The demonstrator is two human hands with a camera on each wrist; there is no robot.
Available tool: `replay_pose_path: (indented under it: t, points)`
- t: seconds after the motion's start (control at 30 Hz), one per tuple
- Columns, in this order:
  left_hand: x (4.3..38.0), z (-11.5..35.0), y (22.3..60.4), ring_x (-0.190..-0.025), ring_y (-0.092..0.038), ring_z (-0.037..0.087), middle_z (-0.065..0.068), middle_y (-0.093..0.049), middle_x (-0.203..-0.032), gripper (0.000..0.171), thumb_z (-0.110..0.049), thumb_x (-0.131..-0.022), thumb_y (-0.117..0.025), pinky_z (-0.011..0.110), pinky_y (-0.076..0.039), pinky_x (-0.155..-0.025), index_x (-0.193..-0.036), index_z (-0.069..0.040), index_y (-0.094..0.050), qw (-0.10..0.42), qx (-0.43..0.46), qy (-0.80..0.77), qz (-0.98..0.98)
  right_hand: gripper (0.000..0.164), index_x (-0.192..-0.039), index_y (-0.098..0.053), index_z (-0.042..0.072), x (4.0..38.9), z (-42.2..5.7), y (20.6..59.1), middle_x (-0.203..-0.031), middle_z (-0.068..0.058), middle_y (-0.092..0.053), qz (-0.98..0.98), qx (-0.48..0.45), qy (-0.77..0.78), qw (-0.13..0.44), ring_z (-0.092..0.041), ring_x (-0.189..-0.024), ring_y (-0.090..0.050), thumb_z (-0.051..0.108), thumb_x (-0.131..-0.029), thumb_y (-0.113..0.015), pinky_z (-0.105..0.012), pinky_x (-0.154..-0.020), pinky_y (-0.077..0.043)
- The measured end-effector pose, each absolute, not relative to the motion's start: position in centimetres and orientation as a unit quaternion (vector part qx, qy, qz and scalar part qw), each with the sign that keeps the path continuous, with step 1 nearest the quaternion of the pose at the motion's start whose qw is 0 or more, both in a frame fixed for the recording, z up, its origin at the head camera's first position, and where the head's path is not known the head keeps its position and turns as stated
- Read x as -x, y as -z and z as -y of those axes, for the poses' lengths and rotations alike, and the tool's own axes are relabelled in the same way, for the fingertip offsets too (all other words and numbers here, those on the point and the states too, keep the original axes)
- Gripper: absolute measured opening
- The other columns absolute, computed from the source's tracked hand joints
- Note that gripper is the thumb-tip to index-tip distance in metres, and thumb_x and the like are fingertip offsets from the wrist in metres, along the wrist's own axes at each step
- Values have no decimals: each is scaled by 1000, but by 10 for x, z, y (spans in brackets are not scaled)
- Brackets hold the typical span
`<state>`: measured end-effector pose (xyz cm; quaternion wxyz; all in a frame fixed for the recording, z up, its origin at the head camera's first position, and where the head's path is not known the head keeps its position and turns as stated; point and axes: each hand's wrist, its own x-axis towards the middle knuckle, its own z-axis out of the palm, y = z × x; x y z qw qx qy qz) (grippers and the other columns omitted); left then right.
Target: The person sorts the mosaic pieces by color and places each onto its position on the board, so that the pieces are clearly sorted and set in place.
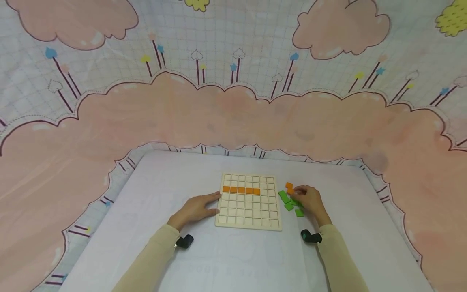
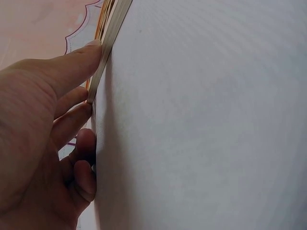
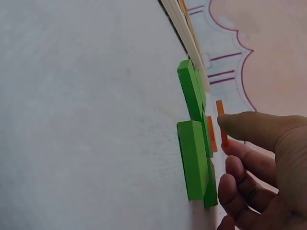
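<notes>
A pale wooden grid board (image 1: 249,211) lies flat, with a row of several orange tiles (image 1: 241,190) set in its squares near the far side. My left hand (image 1: 197,207) rests against the board's left edge, thumb and fingertips touching it. In the right wrist view, an orange tile (image 3: 221,124) is pinched between the thumb and a finger of my right hand (image 3: 268,163). That hand is just right of the board, over several loose green tiles (image 3: 194,158). A second loose orange tile (image 1: 289,185) lies beyond it on the table. Some green tiles are partly hidden under the right hand.
A white-covered table (image 1: 175,174) spreads around the board. Behind it hangs a cloth printed with pink clouds (image 1: 226,117). Black wrist devices (image 1: 185,241) sit at the cuffs of both light sleeves (image 1: 153,255).
</notes>
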<state>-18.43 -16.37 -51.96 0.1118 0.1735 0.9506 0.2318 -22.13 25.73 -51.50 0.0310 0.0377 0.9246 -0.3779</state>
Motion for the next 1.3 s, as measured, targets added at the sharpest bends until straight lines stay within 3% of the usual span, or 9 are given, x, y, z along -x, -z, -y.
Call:
replay_pose_path:
  t: [0.63,1.07,1.3]
  points:
    - [183,163,515,-144,-40,26,-6,-39,-157,63,-43,-91,-67,50,-35,-118,-148,-25,-46,107,-180,-227,-951,40,-122,-65,2,208,-241,501,-116,-19,-65,-921,-21,388,27,-29,-102,-59,24,-90,-71,-41,-86,-54]
    - [184,164,517,-144,-41,26,-6,-39,-157,63,-44,-91,-67,50,-35,-118,-148,-27,-46,106,-183,-227,-951,31,-111,-72,4,211,-221,505,-99,-11,-66,-922,32,385,0,-23,-90,-57,21,-86,-76,-29,-76,-47]
    - [185,164,518,-144,-41,26,-6,-39,-157,63,-43,-91,-68,50,-35,-118,-147,-26,-46,105,-185,-230,-950,29,-111,-72,5,213,-208,507,-94,-8,-64,-921,45,387,7,-20,-86,-53,18,-86,-75,-28,-72,-43]
